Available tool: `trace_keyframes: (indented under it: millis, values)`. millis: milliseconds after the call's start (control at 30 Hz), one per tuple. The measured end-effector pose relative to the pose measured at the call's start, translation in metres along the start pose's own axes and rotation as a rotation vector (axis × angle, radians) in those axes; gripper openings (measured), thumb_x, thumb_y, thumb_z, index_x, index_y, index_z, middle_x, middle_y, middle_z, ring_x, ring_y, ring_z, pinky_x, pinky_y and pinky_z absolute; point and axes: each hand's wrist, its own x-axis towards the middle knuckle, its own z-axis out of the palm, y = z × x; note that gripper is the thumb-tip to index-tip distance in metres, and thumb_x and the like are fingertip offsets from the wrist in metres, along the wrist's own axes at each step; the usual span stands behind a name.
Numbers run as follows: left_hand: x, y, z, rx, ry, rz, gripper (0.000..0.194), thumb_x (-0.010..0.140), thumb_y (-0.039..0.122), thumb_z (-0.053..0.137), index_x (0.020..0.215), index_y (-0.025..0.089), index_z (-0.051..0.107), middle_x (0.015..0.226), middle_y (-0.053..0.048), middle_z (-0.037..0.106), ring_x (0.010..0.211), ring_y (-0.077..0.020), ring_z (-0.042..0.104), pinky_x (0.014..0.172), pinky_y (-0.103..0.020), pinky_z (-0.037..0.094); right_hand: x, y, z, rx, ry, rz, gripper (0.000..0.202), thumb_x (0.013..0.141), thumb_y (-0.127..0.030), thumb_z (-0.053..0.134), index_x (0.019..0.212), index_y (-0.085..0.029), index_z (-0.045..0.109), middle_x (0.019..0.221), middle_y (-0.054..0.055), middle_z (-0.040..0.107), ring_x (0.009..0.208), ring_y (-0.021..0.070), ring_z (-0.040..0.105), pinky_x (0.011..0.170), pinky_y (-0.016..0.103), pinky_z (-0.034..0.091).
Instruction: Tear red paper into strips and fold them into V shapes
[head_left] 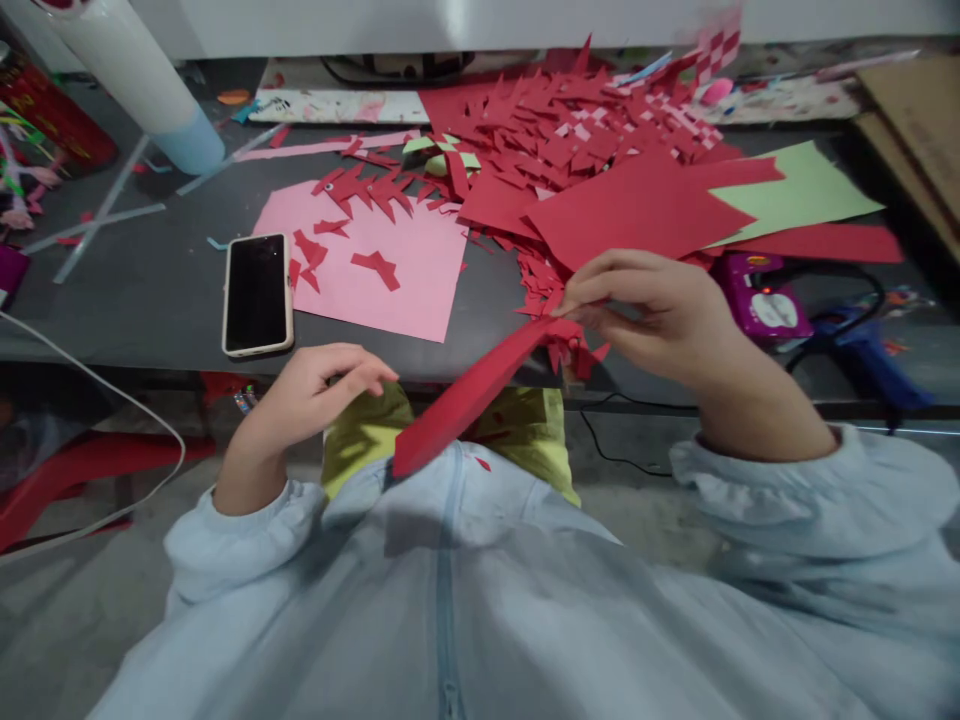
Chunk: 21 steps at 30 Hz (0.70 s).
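— What's the desk like from up here?

— A dark desk point(150, 290) along a white wall, littered with paper. A big pile of red cut-outs point(577, 130) takes the far middle, and red sheets point(637, 210) and a pale green sheet point(806, 190) lie over its near side. Left of that is a pink sheet point(405, 270) with a few red scraps on it, and a phone point(257, 293) lies face up just beside it. A white roll point(127, 70) leans in at the far left.

— And the hands?

— The right hand point(660, 315) is at the desk's near edge, fingers pinched shut on the top end of a long red strip point(472, 395). The strip slants down toward the lap, over a yellow-green cloth point(525, 430). The left hand point(315, 385) hangs loosely curled below the phone, fingers apart, holding nothing, close to the strip's lower end without touching it.

— Anything crowding them?

— A purple gadget point(761, 305) and a blue glue gun point(862, 350) with black cords sit just right of the right hand.
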Motion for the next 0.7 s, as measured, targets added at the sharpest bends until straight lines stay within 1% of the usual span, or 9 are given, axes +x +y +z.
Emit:
trace_keyframes:
  millis: [67, 167, 267, 367, 433, 467, 567, 633, 700]
  values:
    - [0.004, 0.002, 0.015, -0.098, -0.039, -0.031, 0.034, 0.094, 0.044, 0.055, 0.108, 0.019, 0.072, 0.096, -0.008, 0.077, 0.087, -0.0179, 0.072, 0.075, -0.027, 0.055, 0.006, -0.003, 0.004, 0.002, 0.017, -0.021, 0.015, 0.087, -0.023, 0.057, 0.077, -0.026, 0.067, 0.085, 0.010, 0.066, 0.077, 0.0173, 0.062, 0.072, 0.034, 0.049]
    - [0.010, 0.008, 0.037, -0.234, -0.055, -0.019, 0.044, 0.092, 0.044, 0.058, 0.128, 0.019, 0.062, 0.120, -0.013, 0.072, 0.109, -0.0236, 0.069, 0.090, -0.035, 0.056, 0.014, -0.012, 0.012, 0.040, 0.036, -0.087, 0.015, 0.088, -0.024, 0.058, 0.078, -0.028, 0.069, 0.086, 0.008, 0.064, 0.078, 0.0170, 0.061, 0.074, 0.034, 0.050]
    - [0.016, 0.014, 0.054, -0.302, -0.076, 0.015, 0.055, 0.090, 0.044, 0.061, 0.140, 0.021, 0.052, 0.131, -0.015, 0.065, 0.118, -0.0250, 0.065, 0.095, -0.038, 0.054, 0.020, -0.023, 0.018, 0.045, 0.044, -0.074, 0.017, 0.090, -0.030, 0.057, 0.080, -0.029, 0.069, 0.090, 0.007, 0.065, 0.081, 0.0190, 0.062, 0.076, 0.036, 0.052]
    - [0.025, 0.013, 0.066, -0.358, -0.003, -0.005, 0.054, 0.090, 0.044, 0.062, 0.136, 0.019, 0.052, 0.122, -0.014, 0.068, 0.106, -0.0210, 0.067, 0.092, -0.035, 0.054, 0.022, -0.032, 0.021, 0.007, 0.013, 0.011, 0.021, 0.092, -0.035, 0.052, 0.081, -0.031, 0.069, 0.096, 0.007, 0.065, 0.088, 0.0212, 0.063, 0.080, 0.039, 0.053]
    - [0.031, 0.010, 0.070, -0.439, 0.112, -0.070, 0.052, 0.088, 0.044, 0.064, 0.130, 0.016, 0.054, 0.108, -0.011, 0.070, 0.091, -0.0170, 0.068, 0.080, -0.029, 0.055, 0.022, -0.036, 0.022, 0.024, 0.033, -0.001, 0.022, 0.093, -0.035, 0.052, 0.081, -0.030, 0.069, 0.096, 0.008, 0.065, 0.088, 0.0213, 0.063, 0.081, 0.040, 0.053]
    - [0.033, 0.007, 0.072, -0.483, 0.141, -0.107, 0.053, 0.085, 0.044, 0.066, 0.128, 0.015, 0.055, 0.103, -0.010, 0.070, 0.087, -0.0158, 0.067, 0.077, -0.027, 0.055, 0.022, -0.036, 0.023, 0.047, 0.047, -0.028, 0.021, 0.093, -0.034, 0.052, 0.081, -0.029, 0.069, 0.095, 0.008, 0.065, 0.087, 0.0211, 0.064, 0.081, 0.039, 0.054]
    - [0.034, 0.003, 0.072, -0.570, 0.181, -0.125, 0.055, 0.080, 0.046, 0.072, 0.123, 0.016, 0.056, 0.108, -0.010, 0.070, 0.093, -0.0175, 0.068, 0.079, -0.028, 0.055, 0.018, -0.031, 0.028, 0.138, 0.040, -0.087, 0.017, 0.091, -0.035, 0.056, 0.083, -0.027, 0.070, 0.093, 0.007, 0.067, 0.088, 0.0201, 0.065, 0.083, 0.039, 0.054]
    - [0.032, 0.004, 0.071, -0.546, 0.203, -0.070, 0.051, 0.081, 0.047, 0.071, 0.121, 0.017, 0.058, 0.118, -0.011, 0.069, 0.102, -0.0201, 0.068, 0.086, -0.030, 0.055, 0.015, -0.024, 0.032, 0.212, 0.008, -0.056, 0.019, 0.089, -0.041, 0.059, 0.093, -0.025, 0.069, 0.098, 0.008, 0.069, 0.093, 0.0207, 0.066, 0.087, 0.039, 0.053]
    - [0.028, 0.007, 0.070, -0.492, 0.227, -0.023, 0.046, 0.084, 0.047, 0.067, 0.119, 0.018, 0.059, 0.121, -0.011, 0.069, 0.105, -0.0207, 0.067, 0.089, -0.031, 0.055, 0.014, -0.017, 0.036, 0.280, -0.009, 0.018, 0.031, 0.087, -0.048, 0.060, 0.106, -0.024, 0.066, 0.107, 0.010, 0.069, 0.100, 0.0218, 0.066, 0.091, 0.040, 0.052]
